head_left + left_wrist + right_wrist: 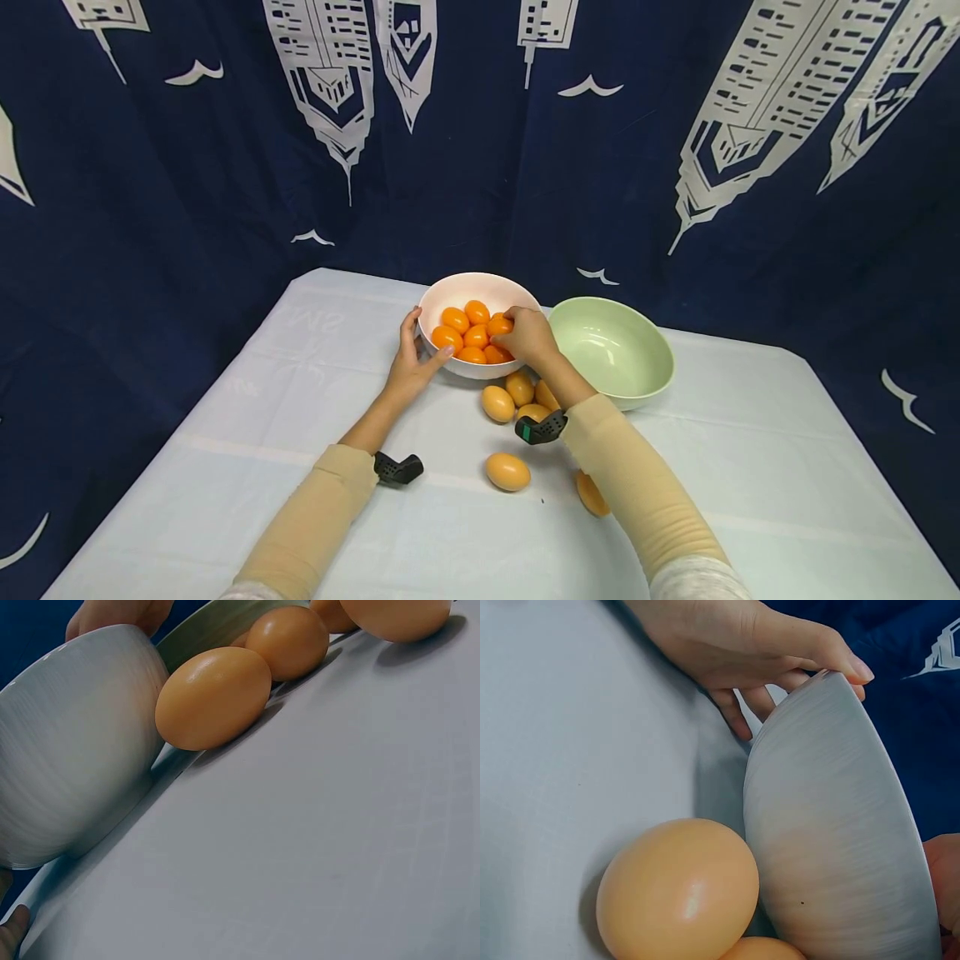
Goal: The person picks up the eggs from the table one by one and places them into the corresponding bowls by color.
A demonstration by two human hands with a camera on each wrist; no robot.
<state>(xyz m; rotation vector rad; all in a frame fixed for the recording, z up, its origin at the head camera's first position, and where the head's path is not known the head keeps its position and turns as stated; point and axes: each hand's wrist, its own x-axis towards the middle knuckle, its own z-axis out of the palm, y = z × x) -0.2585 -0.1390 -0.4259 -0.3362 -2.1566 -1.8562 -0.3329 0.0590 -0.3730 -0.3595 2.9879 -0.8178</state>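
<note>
My left hand (411, 367) grips the left rim of a pale pink bowl (480, 287), thumb over the edge and fingers along the outside. Several smooth orange balls (454, 319) lie inside it. My right hand (527, 337) reaches over the bowl's right side, its thumb and fingertips pinching one orange ball (499, 325). In the right wrist view, the left hand's thumb lies on the rim of the bowl (825, 787). Brown eggs (498, 403) sit just in front of the bowl, partly hidden by the right forearm.
A light green bowl (611, 346) stands right of the pink one, behind the right forearm. One brown egg (507, 472) lies nearer the front, and another egg (592, 493) beside the right sleeve. A white cloth covers the table (247, 450); a dark blue curtain (480, 192) hangs behind.
</note>
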